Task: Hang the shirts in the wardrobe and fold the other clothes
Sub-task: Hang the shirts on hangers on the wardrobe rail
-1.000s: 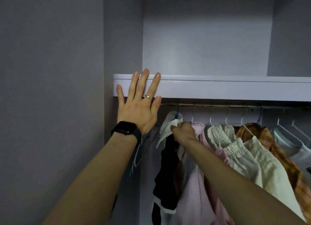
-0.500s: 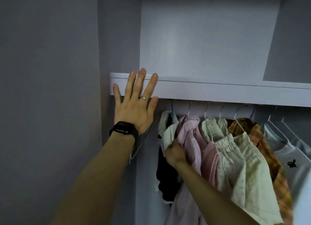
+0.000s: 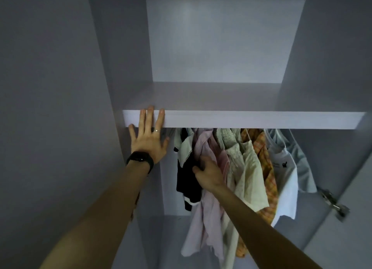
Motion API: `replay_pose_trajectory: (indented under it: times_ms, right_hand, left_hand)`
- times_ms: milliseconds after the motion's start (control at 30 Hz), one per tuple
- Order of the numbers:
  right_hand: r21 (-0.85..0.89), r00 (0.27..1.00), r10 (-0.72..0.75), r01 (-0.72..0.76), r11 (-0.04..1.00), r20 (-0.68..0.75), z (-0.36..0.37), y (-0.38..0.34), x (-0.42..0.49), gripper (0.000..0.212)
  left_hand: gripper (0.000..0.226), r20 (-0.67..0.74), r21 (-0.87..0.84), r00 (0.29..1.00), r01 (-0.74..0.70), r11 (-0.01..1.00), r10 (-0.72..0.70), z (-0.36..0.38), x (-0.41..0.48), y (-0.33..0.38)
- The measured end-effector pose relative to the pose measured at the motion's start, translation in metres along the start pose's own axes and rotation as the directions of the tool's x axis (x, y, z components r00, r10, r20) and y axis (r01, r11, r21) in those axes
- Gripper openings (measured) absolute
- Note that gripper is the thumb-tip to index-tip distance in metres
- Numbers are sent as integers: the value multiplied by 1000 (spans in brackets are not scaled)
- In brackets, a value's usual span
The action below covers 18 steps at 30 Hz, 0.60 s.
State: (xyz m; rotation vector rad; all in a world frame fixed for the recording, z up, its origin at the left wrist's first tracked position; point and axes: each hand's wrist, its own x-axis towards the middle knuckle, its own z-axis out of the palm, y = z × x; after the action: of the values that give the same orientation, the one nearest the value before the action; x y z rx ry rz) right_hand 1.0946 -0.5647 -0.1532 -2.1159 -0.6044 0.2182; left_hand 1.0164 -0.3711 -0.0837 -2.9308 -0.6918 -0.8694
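Head view, the only one:

- Left hand (image 3: 148,142): flat and wide, fingers straight, fingertips up over the front edge of the shelf (image 3: 251,119). It holds nothing and just braces me. Watch (image 3: 141,159) is on that wrist.
- Right hand (image 3: 209,172): narrow, thumb and curled fingers bunching the black-and-white top (image 3: 188,188), the leftmost item. Fingertips are buried in cloth.
- Hanging under the shelf, packed touching: the black-and-white top, pink striped shirt (image 3: 205,218), cream shirt (image 3: 247,168), orange plaid shirt (image 3: 267,168), white tee (image 3: 285,178). The rail is hidden behind the shelf edge.

My read: the hanging part is mostly or fully done, and I'm just straightening the last one. No folded clothes in frame, so I can't tell how far the folding is.
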Motion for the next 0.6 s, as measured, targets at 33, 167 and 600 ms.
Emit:
replay_pose_trajectory:
  times_ms: [33,167,600]
  right_hand:
    - [-18,998,-37,36,999,-44,-10,-8,-10,39]
    - [-45,975,-129,123,991,-182,-58,-4,-91,40]
    - [-250,812,16,-199,948,-583,-115,128,-366,30]
  left_hand:
    - [91,-6,-47,1000,21,999,-21,-2,0,1]
    - [82,79,-340,995,89,936,-66,-6,-58,38]
    - [61,159,-667,781,-366,649,604,54,-288,218]
